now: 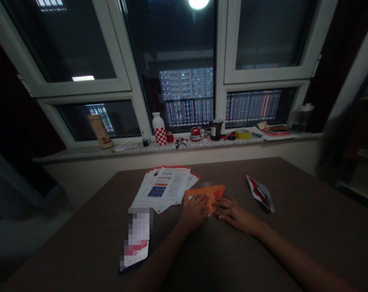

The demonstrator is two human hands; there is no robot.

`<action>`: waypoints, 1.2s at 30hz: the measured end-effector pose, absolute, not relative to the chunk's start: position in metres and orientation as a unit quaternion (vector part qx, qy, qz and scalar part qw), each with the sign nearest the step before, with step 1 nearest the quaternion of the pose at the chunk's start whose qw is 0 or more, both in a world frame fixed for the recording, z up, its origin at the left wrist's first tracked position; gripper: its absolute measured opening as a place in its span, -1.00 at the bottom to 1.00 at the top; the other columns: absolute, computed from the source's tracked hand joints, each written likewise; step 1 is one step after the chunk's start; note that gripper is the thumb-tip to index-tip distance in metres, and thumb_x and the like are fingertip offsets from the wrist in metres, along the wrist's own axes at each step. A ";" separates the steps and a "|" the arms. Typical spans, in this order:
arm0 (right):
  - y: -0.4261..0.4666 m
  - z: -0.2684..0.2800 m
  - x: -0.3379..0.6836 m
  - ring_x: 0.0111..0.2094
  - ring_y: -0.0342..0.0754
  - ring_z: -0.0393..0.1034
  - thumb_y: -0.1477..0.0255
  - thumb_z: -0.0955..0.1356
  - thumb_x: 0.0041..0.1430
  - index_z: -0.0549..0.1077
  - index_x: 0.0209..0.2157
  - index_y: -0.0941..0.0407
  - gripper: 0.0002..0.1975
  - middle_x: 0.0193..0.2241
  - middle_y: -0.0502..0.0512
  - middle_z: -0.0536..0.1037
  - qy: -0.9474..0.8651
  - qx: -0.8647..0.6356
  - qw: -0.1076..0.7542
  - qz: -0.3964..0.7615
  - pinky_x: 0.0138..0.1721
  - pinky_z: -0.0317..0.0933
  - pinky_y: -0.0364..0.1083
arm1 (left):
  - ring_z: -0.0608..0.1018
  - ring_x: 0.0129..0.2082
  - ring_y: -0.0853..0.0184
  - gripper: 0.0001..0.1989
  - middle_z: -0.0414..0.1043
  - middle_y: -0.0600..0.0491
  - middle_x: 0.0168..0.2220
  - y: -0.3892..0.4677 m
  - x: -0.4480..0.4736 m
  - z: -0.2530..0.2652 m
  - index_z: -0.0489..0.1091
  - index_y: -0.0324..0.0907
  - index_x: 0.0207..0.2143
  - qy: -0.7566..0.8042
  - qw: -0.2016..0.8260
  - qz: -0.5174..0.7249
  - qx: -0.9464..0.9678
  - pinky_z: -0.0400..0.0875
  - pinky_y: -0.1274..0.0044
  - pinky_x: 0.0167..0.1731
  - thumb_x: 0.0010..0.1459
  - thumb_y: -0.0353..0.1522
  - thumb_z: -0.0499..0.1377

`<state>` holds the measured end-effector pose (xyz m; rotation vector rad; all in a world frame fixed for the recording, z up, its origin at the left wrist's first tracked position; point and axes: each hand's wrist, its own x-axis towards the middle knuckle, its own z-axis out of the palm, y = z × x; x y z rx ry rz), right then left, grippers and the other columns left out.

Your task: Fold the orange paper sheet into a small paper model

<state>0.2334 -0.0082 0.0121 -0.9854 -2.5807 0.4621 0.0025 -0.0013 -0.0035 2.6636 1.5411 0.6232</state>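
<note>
One orange paper [206,191] lay on the counter [214,259] beneath our left hand [195,211] and our right hand [237,214]. It looked partly folded, we judged, with the creasing unfinished; how many folds were left we could not tell. Just left of the orange paper, the printed sheets [171,184] seemed flat and unfolded; well apart on its right was a folded leaflet [261,194]. Our left hand covered the orange paper's lower left part, fingers slightly bent, while our right hand's fingers, loosely spread, touched its lower right side. Whether either hand pinched it, we could not tell.
</note>
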 end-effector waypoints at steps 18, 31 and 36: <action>-0.010 0.013 0.233 0.28 0.08 0.06 0.24 0.22 0.35 0.45 0.04 -0.19 -0.70 0.20 -0.01 0.34 -0.907 -0.350 0.169 0.160 0.29 -0.23 0.26 | 0.32 0.19 0.21 -0.59 0.33 0.07 0.20 0.001 0.002 -0.003 0.27 0.00 0.18 0.505 0.022 0.187 0.842 -0.43 0.04 0.28 0.30 -0.26 -0.01; -0.003 0.004 0.232 0.25 0.04 0.13 0.22 0.19 0.37 0.46 0.04 -0.14 -0.68 0.14 0.02 0.42 -0.890 -0.367 0.199 0.187 0.28 -0.21 0.26 | 0.32 0.17 0.14 -0.60 0.35 0.04 0.17 -0.002 0.006 0.007 0.29 -0.01 0.15 0.507 0.016 0.179 0.843 -0.45 -0.05 0.24 0.32 -0.18 -0.03; 0.004 -0.006 0.232 0.23 0.04 0.18 0.20 0.16 0.38 0.40 0.10 -0.11 -0.64 0.11 0.06 0.46 -0.881 -0.373 0.221 0.189 0.26 -0.15 0.26 | 0.30 0.18 0.04 -0.53 0.34 0.01 0.18 0.000 0.007 0.002 0.27 0.00 0.16 0.518 0.025 0.176 0.836 -0.46 -0.16 0.18 0.26 -0.07 0.01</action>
